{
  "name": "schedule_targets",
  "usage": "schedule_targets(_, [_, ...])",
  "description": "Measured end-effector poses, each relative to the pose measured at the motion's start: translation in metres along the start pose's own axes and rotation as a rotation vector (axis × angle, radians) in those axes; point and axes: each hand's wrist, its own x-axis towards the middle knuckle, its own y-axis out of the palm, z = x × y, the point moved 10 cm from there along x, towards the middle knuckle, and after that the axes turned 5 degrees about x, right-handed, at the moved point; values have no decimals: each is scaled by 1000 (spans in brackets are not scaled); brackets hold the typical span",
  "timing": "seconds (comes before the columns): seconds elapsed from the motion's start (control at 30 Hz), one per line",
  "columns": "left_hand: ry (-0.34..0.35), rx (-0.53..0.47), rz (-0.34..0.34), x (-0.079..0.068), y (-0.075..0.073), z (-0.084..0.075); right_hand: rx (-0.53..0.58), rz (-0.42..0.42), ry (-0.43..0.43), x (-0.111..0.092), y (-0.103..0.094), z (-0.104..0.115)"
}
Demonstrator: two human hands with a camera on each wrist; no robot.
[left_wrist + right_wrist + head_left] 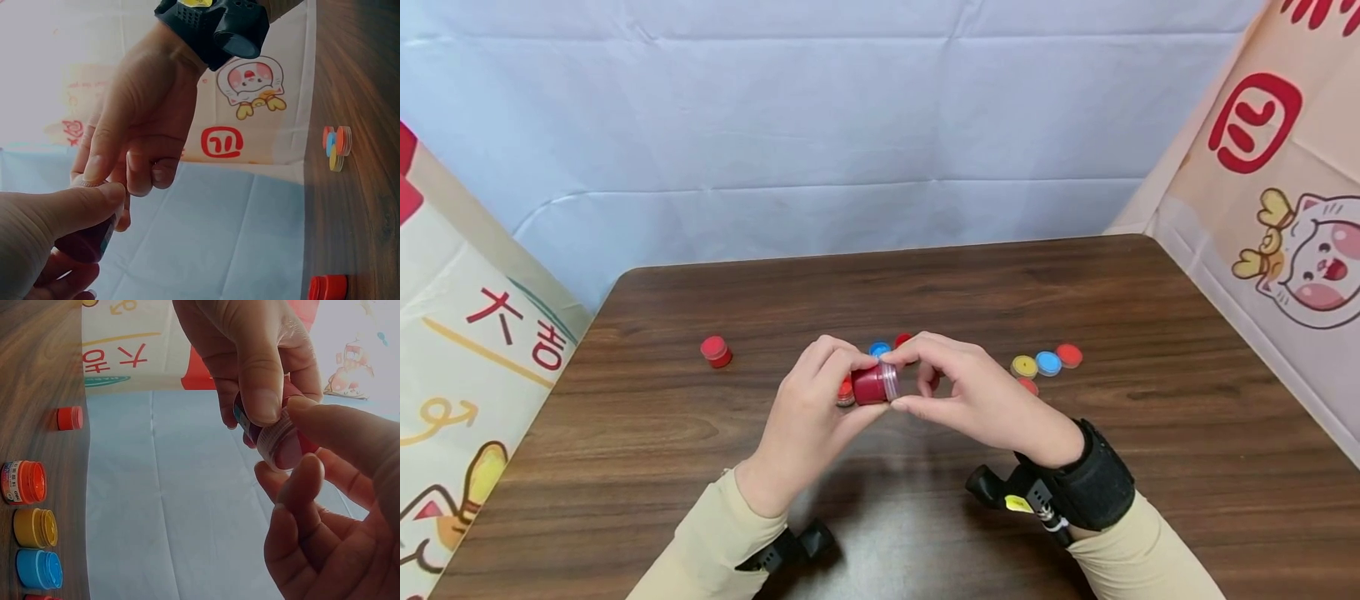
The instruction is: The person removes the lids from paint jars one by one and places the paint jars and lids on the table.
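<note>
My left hand (pixel 808 408) grips a dark red paint jar (pixel 868 387), tipped on its side above the table. The thumb and fingers of my right hand (pixel 973 392) pinch the clear ridged lid (pixel 892 382) at the jar's right end. In the right wrist view, the lid (pixel 277 440) faces my right hand (pixel 337 512), whose other fingers are bent. Partly hidden behind the left hand are an orange jar (pixel 846 392) and, farther back, a blue jar (pixel 880 350) and a red jar (pixel 903 339).
A red-lidded jar (pixel 716 352) stands alone at the left. To the right lie a yellow lid (pixel 1024 367), a blue lid (pixel 1048 363) and red lids (pixel 1070 356). The right wrist view shows an uncovered orange jar and a yellow jar (pixel 35 528). Cloths hang behind the table (pixel 1150 467).
</note>
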Motion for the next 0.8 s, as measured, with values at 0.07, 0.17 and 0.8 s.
schedule_targets(0.07, [-7,-3,-1,0,0,1,-1,0,-2,0,0,0])
schedule_targets(0.17, [-14,-7,0,0,0,2,-5,0,-3,1,0,0])
schedule_targets(0.8, [-64,-20,38,-2,4,8,-11,2,-2,1,4,-4])
